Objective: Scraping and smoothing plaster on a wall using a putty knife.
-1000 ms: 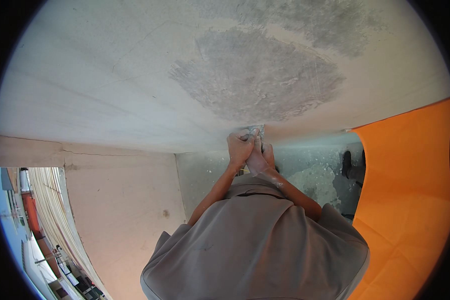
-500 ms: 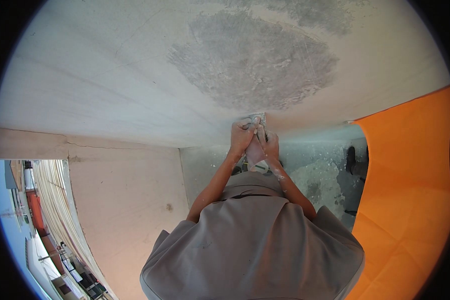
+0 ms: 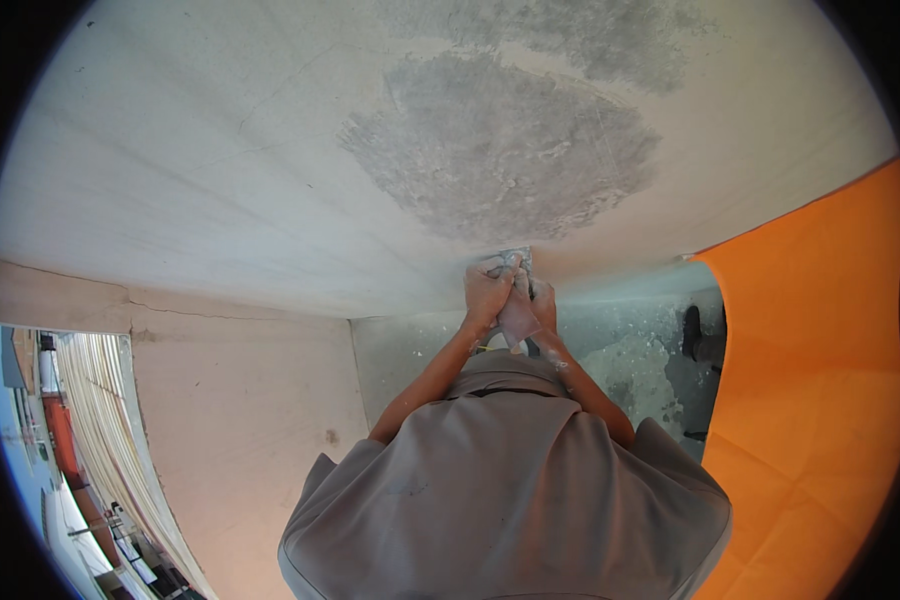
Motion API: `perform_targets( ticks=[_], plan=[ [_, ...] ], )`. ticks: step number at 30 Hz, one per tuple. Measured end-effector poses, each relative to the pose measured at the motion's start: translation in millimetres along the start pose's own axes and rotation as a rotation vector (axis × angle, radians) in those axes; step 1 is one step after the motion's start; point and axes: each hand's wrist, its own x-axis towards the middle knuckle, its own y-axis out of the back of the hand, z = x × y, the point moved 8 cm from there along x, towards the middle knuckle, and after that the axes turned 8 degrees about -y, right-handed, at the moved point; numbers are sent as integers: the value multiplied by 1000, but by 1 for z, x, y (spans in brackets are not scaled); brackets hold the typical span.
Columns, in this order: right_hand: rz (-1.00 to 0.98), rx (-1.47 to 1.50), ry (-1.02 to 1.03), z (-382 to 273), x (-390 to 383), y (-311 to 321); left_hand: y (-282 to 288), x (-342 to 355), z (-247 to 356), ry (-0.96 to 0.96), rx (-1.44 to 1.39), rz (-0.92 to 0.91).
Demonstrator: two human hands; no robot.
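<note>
My left hand and my right hand are close together in front of the wall, both dusted with white powder. Their fingers are closed, thumbs and fingertips pinched together. A limp, pinkish sheet hangs down between the palms. Beyond the fingertips a small grey, flat, dusty piece shows at the wall; its kind is hidden by the fingers. Just above the hands the pale wall bears a large rough grey patch.
An orange sheet hangs along the right. A dark shoe shows beside it on the blotched floor. To the left stands a pinkish side wall with a crack and an opening to the outdoors.
The view has tilted a little, so the wall patch and my hands sit slightly lower. My hands stay together on the pinkish sheet, the right one partly turned behind it.
</note>
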Motion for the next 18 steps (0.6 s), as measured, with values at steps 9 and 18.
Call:
perform_targets(
  ticks=[9,18],
  plan=[
    [-126,516,-121,-52,11,-20,11,4,122,-155,375,62],
    [-80,203,210,-47,4,2,11,-2,80,-236,111,20]
  ],
)
